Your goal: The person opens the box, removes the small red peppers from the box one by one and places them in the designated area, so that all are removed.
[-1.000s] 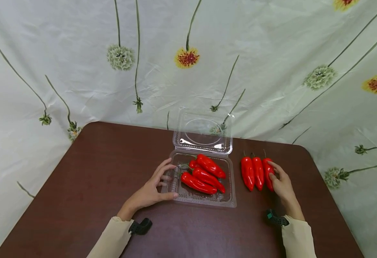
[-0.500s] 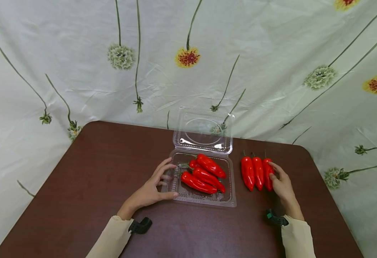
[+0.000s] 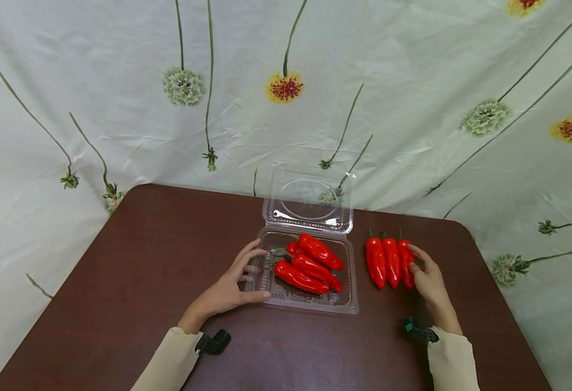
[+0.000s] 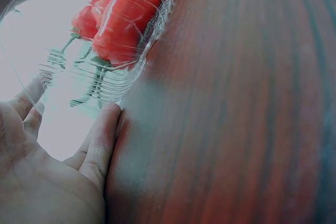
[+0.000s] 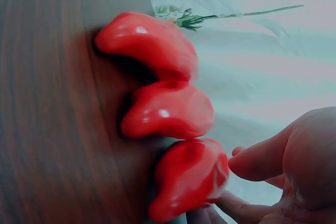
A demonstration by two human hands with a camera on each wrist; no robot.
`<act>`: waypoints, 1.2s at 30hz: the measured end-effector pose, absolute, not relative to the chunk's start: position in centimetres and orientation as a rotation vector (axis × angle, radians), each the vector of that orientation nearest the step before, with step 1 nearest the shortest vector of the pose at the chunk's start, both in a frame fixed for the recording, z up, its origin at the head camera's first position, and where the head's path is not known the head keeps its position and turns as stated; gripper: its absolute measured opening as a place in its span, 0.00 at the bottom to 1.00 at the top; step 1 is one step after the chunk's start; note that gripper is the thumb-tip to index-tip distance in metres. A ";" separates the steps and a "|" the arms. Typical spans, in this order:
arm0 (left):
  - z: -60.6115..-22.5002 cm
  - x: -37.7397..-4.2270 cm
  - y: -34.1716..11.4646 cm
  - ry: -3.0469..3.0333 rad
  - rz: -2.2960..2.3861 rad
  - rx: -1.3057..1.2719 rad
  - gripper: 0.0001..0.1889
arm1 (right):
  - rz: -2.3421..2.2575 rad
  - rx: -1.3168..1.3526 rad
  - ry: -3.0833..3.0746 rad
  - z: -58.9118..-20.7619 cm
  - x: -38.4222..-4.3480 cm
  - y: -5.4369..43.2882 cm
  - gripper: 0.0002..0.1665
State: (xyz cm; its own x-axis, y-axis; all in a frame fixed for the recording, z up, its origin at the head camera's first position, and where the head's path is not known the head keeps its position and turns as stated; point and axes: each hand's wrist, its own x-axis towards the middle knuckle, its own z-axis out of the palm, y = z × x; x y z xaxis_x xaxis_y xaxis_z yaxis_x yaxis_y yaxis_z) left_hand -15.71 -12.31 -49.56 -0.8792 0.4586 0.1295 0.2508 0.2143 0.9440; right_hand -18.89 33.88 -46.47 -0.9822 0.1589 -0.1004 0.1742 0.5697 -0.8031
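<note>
Several red peppers (image 3: 316, 267) lie in a clear plastic clamshell box (image 3: 349, 293) whose lid (image 3: 310, 198) stands raised behind it. My left hand (image 3: 229, 288) is at the box's left side, fingers spread along the wall and thumb at the front left corner. In the left wrist view, a fingertip touches the box's ribbed edge. To the right, three red peppers stand in a row on the table, stems away from me. My right hand (image 3: 428, 274) holds the rightmost pepper (image 3: 405, 260) between thumb and fingers; in the right wrist view, its thumb touches that pepper (image 5: 189, 179).
The dark brown table (image 3: 144, 260) has rounded far corners. A pale cloth (image 3: 119, 81) with printed flowers hangs behind it, close to the raised lid. The other two row peppers (image 3: 376, 262) lie side by side, between the box and my right hand.
The rightmost pepper has turned slightly and shifted a little left, closer to the middle one, with my right hand on it. My left hand and the box have stayed still.
</note>
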 end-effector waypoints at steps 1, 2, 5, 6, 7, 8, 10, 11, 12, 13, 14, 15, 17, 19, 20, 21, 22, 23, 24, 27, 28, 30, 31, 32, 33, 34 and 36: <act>-49.5 -15.7 -12.3 2.303 1.737 0.681 0.46 | -1.430 0.298 2.770 -46.3 -18.8 33.9 0.31; -49.5 -15.7 -12.3 2.303 1.737 0.680 0.46 | -1.443 0.301 2.773 -46.2 -18.8 33.9 0.31; -49.5 -15.7 -12.3 2.302 1.739 0.678 0.46 | -1.476 0.307 2.789 -45.8 -18.7 34.0 0.31; -49.5 -15.7 -12.3 2.304 1.738 0.678 0.46 | -1.485 0.308 2.796 -45.6 -18.6 34.0 0.31; -49.5 -15.7 -12.4 2.305 1.738 0.677 0.46 | -1.490 0.309 2.803 -45.5 -18.6 34.0 0.31; -49.5 -15.7 -12.4 2.306 1.738 0.678 0.46 | -1.490 0.307 2.810 -45.4 -18.6 34.0 0.31; -49.5 -15.7 -12.4 2.306 1.737 0.678 0.46 | -1.492 0.306 2.816 -45.2 -18.6 33.9 0.31; -49.5 -15.7 -12.4 2.306 1.737 0.678 0.46 | -1.490 0.300 2.823 -45.1 -18.6 33.8 0.31; -49.5 -15.7 -12.4 2.306 1.736 0.677 0.46 | -1.486 0.293 2.829 -45.0 -18.6 33.7 0.30; -49.5 -15.7 -12.4 2.305 1.738 0.677 0.46 | -1.480 0.285 2.837 -44.9 -18.5 33.6 0.30; -49.5 -15.7 -12.4 2.306 1.737 0.676 0.46 | -1.473 0.275 2.848 -44.8 -18.5 33.5 0.30; -49.5 -15.7 -12.4 2.306 1.736 0.675 0.46 | -1.463 0.262 2.861 -44.7 -18.5 33.4 0.29; -49.4 -15.7 -12.4 2.306 1.737 0.673 0.46 | -1.442 0.230 2.891 -44.4 -18.4 33.1 0.29; -49.5 -15.6 -12.4 2.299 1.742 0.671 0.46 | -1.417 0.205 2.910 -44.1 -18.2 32.8 0.28; -49.5 -15.6 -12.4 2.297 1.742 0.670 0.46 | -1.400 0.191 2.921 -44.0 -18.2 32.7 0.28; -49.5 -15.6 -12.4 2.294 1.743 0.669 0.46 | -1.387 0.183 2.928 -43.9 -18.1 32.6 0.28; -49.5 -15.6 -12.3 2.292 1.742 0.668 0.46 | -1.378 0.175 2.932 -43.8 -18.0 32.5 0.28; -49.5 -15.6 -12.3 2.291 1.741 0.666 0.46 | -1.370 0.170 2.935 -43.6 -18.0 32.3 0.28; -49.5 -15.6 -12.3 2.286 1.742 0.665 0.46 | -1.362 0.165 2.938 -43.5 -17.9 32.2 0.28; -49.6 -15.6 -12.3 2.291 1.738 0.663 0.46 | -1.358 0.141 2.950 -43.3 -17.7 31.9 0.28; -49.6 -15.6 -12.3 2.293 1.736 0.663 0.46 | -1.361 0.129 2.955 -43.2 -17.7 31.8 0.28; -49.5 -15.6 -12.3 2.291 1.739 0.664 0.46 | -1.367 0.102 2.966 -43.0 -17.6 31.5 0.28; -49.5 -15.6 -12.3 2.291 1.739 0.664 0.46 | -1.365 0.085 2.976 -42.9 -17.5 31.4 0.28; -49.5 -15.6 -12.3 2.289 1.740 0.664 0.46 | -1.367 0.066 2.982 -42.8 -17.5 31.2 0.28; -49.5 -15.6 -12.3 2.288 1.741 0.666 0.46 | -1.368 0.050 2.983 -42.7 -17.5 31.0 0.27; -49.4 -15.6 -12.3 2.288 1.743 0.666 0.46 | -1.370 0.032 2.984 -42.5 -17.4 30.8 0.27; -49.4 -15.6 -12.3 2.285 1.748 0.668 0.46 | -1.380 0.003 2.979 -42.3 -17.4 30.4 0.26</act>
